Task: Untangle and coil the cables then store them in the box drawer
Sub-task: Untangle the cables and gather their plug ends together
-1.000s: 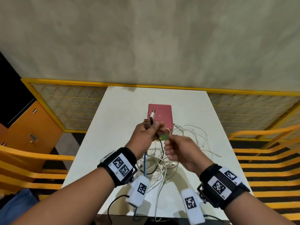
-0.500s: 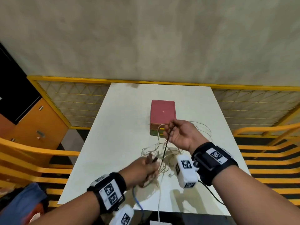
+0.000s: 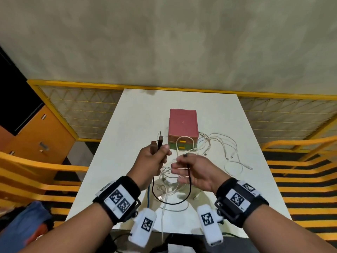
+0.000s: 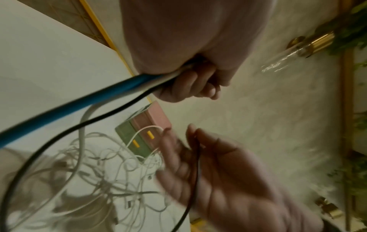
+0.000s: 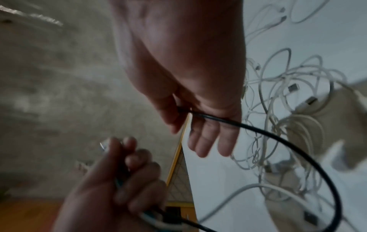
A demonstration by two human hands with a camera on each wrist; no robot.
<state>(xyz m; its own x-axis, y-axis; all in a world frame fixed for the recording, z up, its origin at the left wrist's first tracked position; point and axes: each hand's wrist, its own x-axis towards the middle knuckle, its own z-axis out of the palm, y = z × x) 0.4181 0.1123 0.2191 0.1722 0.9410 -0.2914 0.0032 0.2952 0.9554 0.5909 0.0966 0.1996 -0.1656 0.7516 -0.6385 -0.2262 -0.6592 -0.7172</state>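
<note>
White table [image 3: 127, 125] stands before a beige wall, with yellow railings around it. At its middle sits the box [image 3: 182, 125], pink on top, with two green drawers [image 3: 182, 147] that have yellow handles, both closed. Beside the box and in front of it lies a tangle of white cables [image 3: 215, 148]. Above the table the left hand [image 3: 152, 159] grips a bundle of cable ends, blue, white and black. The right hand [image 3: 197, 170] pinches the black cable [image 3: 171, 202], which hangs as a loop between both hands.
</note>
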